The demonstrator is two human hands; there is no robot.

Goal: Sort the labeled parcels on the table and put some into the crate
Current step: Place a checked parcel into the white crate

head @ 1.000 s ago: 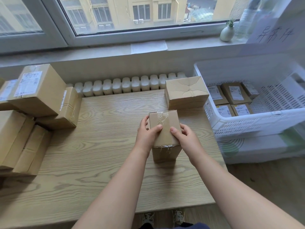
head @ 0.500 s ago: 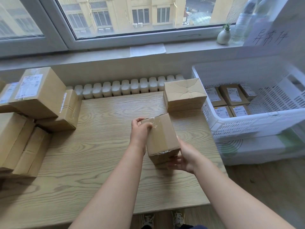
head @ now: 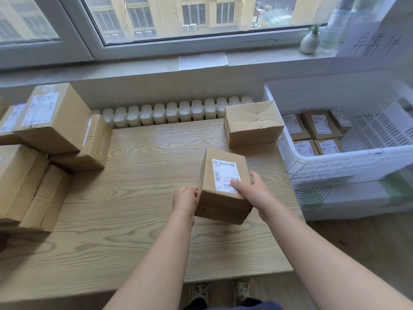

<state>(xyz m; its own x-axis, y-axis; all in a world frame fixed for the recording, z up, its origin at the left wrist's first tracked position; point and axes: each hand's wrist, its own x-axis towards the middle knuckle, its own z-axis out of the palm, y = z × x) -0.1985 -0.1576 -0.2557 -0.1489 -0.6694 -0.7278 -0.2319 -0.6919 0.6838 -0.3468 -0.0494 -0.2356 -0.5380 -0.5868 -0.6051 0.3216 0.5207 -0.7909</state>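
A small brown cardboard parcel [head: 221, 198] is lifted above the wooden table [head: 138, 175], tilted, its white shipping label facing up. My left hand [head: 185, 201] grips its left side. My right hand [head: 252, 193] holds its right side, thumb pressed on the label. A second brown parcel [head: 252, 121] with a creased top and no visible label lies at the table's far right corner. The white slotted crate [head: 324, 168] stands to the right of the table and holds several labeled parcels [head: 317, 126].
A stack of several brown parcels [head: 44, 135] covers the table's left side. A white radiator [head: 169, 113] runs behind the table below the windowsill. A small white vase [head: 309, 42] and a handwritten paper sign [head: 375, 44] are at the upper right. More white bins sit under the crate.
The parcel stood on the table with its taped side up; both hands have lifted and turned it over, and its label now faces up.
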